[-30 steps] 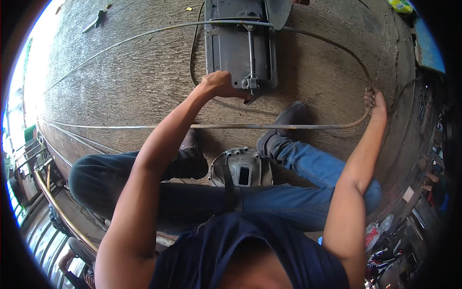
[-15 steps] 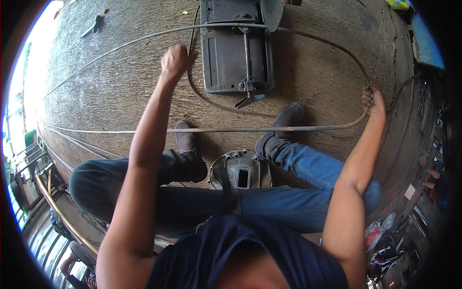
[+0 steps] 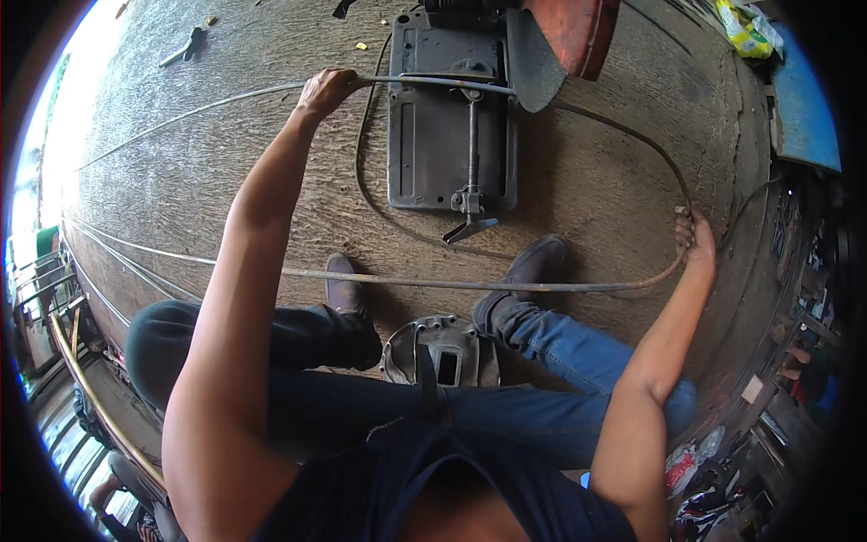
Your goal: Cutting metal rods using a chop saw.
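A long metal rod point(image 3: 433, 285), bent into a U at the right, runs in two lengths toward the far left. My left hand point(image 3: 330, 92) is closed round its far length, left of a chop saw point(image 3: 415, 163). My right hand point(image 3: 695, 237) grips the rod at the bend on the right. The far length lies across the saw's base, against its clamp, and passes beside the grey cutting disc point(image 3: 535, 63). A screw vise with a handle point(image 3: 470, 226) sits on the base. The near length crosses in front of my shoes.
A welding mask point(image 3: 442, 352) lies between my legs. A dark cable point(image 3: 366, 172) loops beside the saw's base. The saw's red guard point(image 3: 578, 36) rises at the top. At the far left lies a small tool point(image 3: 183, 47); a blue panel point(image 3: 806, 108) and clutter line the right.
My left hand has closed on the rod's far length, where before it was a fist just below it. My head view has shifted, showing more of the saw's red guard. My right hand stays at the bend.
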Demonstrator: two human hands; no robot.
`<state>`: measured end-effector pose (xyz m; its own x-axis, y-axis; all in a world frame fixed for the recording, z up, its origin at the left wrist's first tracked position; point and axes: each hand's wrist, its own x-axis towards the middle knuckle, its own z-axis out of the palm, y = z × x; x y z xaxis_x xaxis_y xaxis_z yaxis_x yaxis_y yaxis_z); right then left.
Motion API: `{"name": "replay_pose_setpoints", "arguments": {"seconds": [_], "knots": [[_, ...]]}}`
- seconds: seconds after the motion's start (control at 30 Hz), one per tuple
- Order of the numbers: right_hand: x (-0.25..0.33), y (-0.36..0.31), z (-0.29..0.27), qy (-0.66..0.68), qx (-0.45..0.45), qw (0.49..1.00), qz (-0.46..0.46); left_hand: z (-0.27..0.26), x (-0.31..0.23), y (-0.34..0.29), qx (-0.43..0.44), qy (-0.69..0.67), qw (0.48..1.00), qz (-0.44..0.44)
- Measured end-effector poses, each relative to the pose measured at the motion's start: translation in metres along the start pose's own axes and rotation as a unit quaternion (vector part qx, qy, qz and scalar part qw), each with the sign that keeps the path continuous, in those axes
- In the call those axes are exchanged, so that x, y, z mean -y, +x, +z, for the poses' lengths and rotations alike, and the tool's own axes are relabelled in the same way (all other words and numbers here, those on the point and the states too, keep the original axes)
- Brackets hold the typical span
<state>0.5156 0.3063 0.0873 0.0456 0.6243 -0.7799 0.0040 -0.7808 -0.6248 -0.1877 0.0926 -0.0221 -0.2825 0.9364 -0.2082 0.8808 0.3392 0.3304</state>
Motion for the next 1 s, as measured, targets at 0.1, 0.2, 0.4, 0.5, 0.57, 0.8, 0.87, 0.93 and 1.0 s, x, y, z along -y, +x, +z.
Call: {"name": "replay_pose_setpoints", "arguments": {"seconds": [0.1, 0.2, 0.4, 0.5, 0.57, 0.8, 0.87, 0.93, 1.0], "knots": [[0.007, -0.003, 0.006, 0.002, -0.026, 1.000, -0.006, 0.011, -0.001, -0.006, -0.094, -0.049, 0.994, 0.018], [0.010, -0.007, 0.012, -0.035, -0.086, 0.996, -0.013, 0.020, -0.015, -0.015, -0.322, -0.006, 0.943, 0.086], [0.003, -0.015, 0.012, -0.037, -0.052, 0.997, -0.030, 0.045, -0.104, -0.033, -0.179, -0.162, 0.968, 0.071], [0.001, -0.017, 0.013, -0.017, -0.050, 0.999, -0.014, 0.046, -0.126, -0.024, -0.143, -0.127, 0.981, 0.024], [0.001, -0.018, 0.015, -0.021, -0.050, 0.998, -0.012, 0.045, -0.129, -0.016, -0.146, -0.142, 0.979, 0.017], [0.004, -0.017, 0.012, -0.050, -0.044, 0.998, -0.018, 0.064, -0.133, -0.001, -0.214, -0.130, 0.968, 0.000], [0.004, -0.016, 0.010, -0.037, -0.043, 0.998, -0.008, 0.069, -0.136, 0.002, -0.209, -0.117, 0.970, -0.034], [0.005, -0.015, 0.008, -0.029, -0.028, 0.999, -0.004, 0.072, -0.138, 0.000, -0.206, -0.129, 0.968, -0.062], [0.006, -0.014, 0.008, -0.036, -0.027, 0.999, -0.010, 0.073, -0.142, -0.005, -0.218, -0.170, 0.960, -0.052]]}}
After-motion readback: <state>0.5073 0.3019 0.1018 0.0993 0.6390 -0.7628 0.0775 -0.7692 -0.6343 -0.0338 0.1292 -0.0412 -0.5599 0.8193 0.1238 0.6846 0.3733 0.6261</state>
